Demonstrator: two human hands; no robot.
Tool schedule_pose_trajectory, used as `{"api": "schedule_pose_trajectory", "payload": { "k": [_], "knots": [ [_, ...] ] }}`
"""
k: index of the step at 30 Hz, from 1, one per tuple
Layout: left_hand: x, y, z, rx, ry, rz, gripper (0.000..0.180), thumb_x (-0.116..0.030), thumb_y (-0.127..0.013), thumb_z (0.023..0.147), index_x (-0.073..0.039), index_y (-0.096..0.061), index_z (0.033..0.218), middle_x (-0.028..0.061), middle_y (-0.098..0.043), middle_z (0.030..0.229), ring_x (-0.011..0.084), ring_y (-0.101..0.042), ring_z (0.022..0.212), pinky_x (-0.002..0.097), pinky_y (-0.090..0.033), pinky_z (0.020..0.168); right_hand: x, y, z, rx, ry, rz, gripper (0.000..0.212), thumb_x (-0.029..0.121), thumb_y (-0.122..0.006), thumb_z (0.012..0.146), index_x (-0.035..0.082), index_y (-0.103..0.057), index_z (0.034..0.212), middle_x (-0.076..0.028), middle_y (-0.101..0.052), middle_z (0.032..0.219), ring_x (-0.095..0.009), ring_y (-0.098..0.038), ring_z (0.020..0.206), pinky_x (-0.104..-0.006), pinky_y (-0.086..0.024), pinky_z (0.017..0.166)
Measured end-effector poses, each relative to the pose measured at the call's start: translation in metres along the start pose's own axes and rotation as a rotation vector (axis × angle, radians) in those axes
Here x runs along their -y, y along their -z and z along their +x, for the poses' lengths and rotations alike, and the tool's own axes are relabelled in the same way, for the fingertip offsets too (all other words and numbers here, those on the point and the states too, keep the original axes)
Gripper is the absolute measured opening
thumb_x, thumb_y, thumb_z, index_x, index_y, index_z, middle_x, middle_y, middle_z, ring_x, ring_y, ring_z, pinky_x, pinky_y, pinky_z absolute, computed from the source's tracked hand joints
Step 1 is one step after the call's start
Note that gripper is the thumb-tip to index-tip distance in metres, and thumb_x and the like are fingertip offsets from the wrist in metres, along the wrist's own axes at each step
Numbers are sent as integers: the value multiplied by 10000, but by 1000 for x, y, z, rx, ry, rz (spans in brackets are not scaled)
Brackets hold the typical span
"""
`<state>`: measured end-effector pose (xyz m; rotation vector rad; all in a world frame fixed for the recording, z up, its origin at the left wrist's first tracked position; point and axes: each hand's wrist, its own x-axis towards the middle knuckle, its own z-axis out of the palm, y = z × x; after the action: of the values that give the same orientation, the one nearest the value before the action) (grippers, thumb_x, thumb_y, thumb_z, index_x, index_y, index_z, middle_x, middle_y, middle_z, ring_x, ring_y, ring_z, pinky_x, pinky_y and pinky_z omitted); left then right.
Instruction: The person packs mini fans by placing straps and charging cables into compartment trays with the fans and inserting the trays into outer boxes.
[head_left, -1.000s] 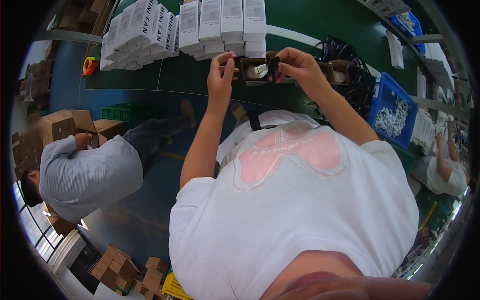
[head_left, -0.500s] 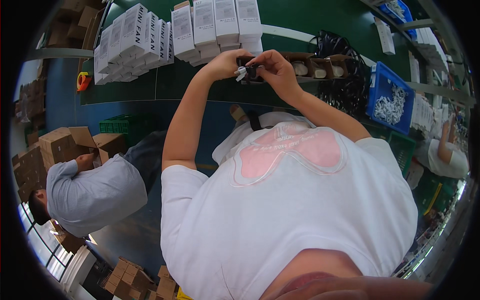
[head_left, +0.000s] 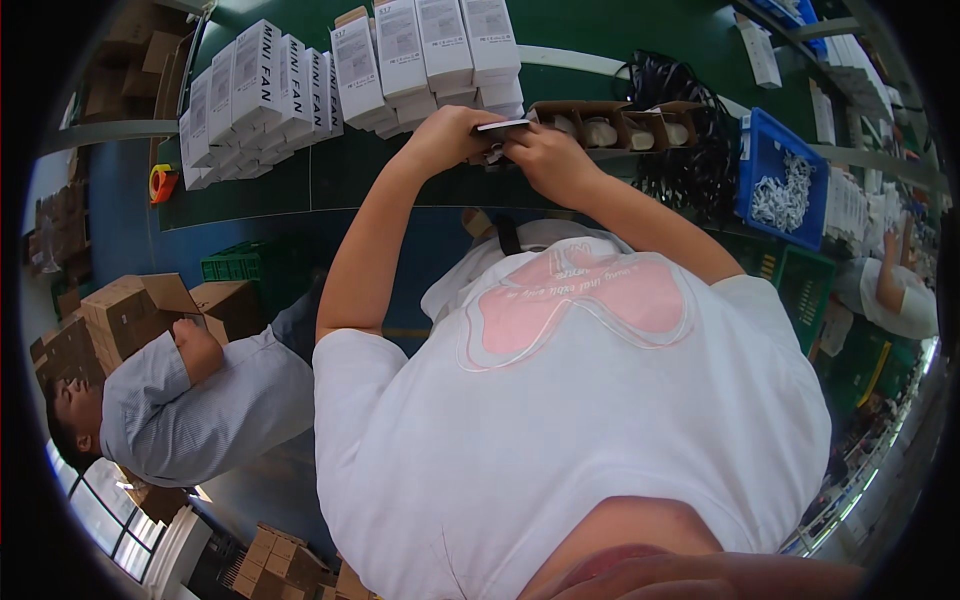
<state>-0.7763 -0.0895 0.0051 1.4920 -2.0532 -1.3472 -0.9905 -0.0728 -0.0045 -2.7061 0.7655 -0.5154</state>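
Pinching thin, flat white-edged piece (head_left: pixel 502 126) between left hand (head_left: pixel 450 136) and right hand (head_left: pixel 552 162), lengthwise from grip to grip, near both.

The white cartons (head_left: pixel 400 50) look like smooth paperboard; the open boxes (head_left: pixel 622 128) matt brown cardboard; the cables (head_left: pixel 690 180) glossy black plastic; the bin (head_left: pixel 778 138) smooth blue plastic; the T-shirt (head_left: pixel 560 430) matt cloth.

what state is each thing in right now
left hand: gripping pale flat piece
right hand: fingers bent beside it, grip unclear
pale flat piece: partly covered
small brown boxes: open, in a row, pale things inside
white cartons: stacked
black strands: heaped
blue bin: open, holding white cables
cardboard box: flap raised
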Motion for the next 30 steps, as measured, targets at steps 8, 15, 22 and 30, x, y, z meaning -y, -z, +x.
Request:
{"api": "schedule_pose_trajectory", "payload": {
  "k": [8,15,22,30],
  "knots": [
    [6,-4,-1,18,20,-205,436,-13,-691,795,-98,-670,1222,54,-690,823,89,-601,741,279,-537,702,8,6,11,253,-38,-49,222,72,-636,757,16,-687,966,-165,-676,921,-324,-632,972,-412,-510,850],
    [-4,-18,-4,-22,106,-355,375,-58,-687,855,-63,-659,1229,65,-674,807,102,-620,690,257,-499,647,3,21,1,236,-6,58,131,84,-657,792,26,-663,910,-130,-676,817,-303,-661,844,-398,-505,839],
    [-25,-39,-37,-515,20,-219,413,-28,-642,854,-74,-619,1265,54,-695,1006,95,-605,734,215,-455,623,-151,160,-101,-907,-627,334,175,140,-575,962,-5,-663,1002,-68,-692,802,-89,-653,706,-229,-512,660],
    [-72,-75,-55,-1116,-29,-172,294,15,-535,889,-57,-626,1159,65,-639,1174,80,-531,721,213,-393,579,-375,81,-258,22,-1351,-318,337,80,-520,829,12,-648,1134,-216,-668,1121,-363,-622,1099,-439,-507,926]
  ]
}}
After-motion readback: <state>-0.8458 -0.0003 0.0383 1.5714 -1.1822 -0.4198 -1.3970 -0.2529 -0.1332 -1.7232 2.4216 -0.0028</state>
